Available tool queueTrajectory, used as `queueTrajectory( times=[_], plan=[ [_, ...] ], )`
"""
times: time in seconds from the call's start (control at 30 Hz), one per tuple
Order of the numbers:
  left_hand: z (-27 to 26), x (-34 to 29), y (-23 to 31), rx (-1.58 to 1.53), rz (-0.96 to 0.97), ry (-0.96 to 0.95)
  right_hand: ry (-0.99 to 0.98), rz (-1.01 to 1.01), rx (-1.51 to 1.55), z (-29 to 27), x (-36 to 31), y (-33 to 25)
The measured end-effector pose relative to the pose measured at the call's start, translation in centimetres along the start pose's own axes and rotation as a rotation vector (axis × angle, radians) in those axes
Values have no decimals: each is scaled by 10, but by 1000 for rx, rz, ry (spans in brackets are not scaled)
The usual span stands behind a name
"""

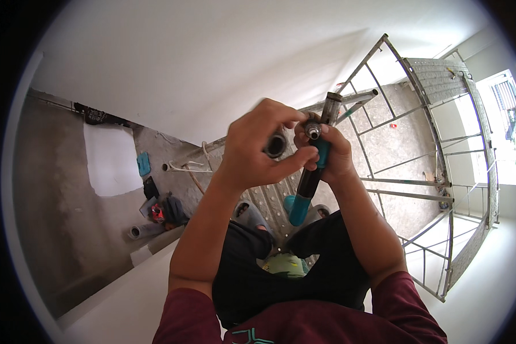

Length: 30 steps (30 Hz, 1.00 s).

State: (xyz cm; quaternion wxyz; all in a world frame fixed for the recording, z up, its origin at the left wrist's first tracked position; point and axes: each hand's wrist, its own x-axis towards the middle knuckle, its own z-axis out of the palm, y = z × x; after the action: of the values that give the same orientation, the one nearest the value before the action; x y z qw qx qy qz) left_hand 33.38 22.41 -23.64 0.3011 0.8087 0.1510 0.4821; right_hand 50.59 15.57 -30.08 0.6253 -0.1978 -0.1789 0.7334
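In front of me both hands meet over a long teal-and-black tubular tool, held aslant, with a dark open-ended tube at its upper end and a metal tip facing up. My right hand is closed around its middle. Curled fingers of my left hand grip a short dark hollow cylinder. That hand's index finger and thumb reach to the tool beside the metal tip. Whether they press on it I cannot tell.
Beneath my slippered feet is a dimpled metal scaffold plank. Scaffold frames stand at the right, by a bright window. A white wall rises ahead. On the floor lower left lie a teal case, a white sheet and a grey roll.
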Motion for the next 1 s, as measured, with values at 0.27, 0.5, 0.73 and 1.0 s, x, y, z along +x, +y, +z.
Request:
queueTrajectory(
  times=[0.27,0.5,0.73,1.0],
  plan=[
    [16,-7,-9,121,24,-4,-36,22,-26,-5,-1,1],
    [16,-6,-13,141,-19,45,-46,44,-67,-15,-1,3],
    [4,-4,-17,-1205,-870,324,115,-21,-214,9,6,6],
    [1,-11,-31,-1574,-867,269,143,36,-279,11,4,10]
  ],
)
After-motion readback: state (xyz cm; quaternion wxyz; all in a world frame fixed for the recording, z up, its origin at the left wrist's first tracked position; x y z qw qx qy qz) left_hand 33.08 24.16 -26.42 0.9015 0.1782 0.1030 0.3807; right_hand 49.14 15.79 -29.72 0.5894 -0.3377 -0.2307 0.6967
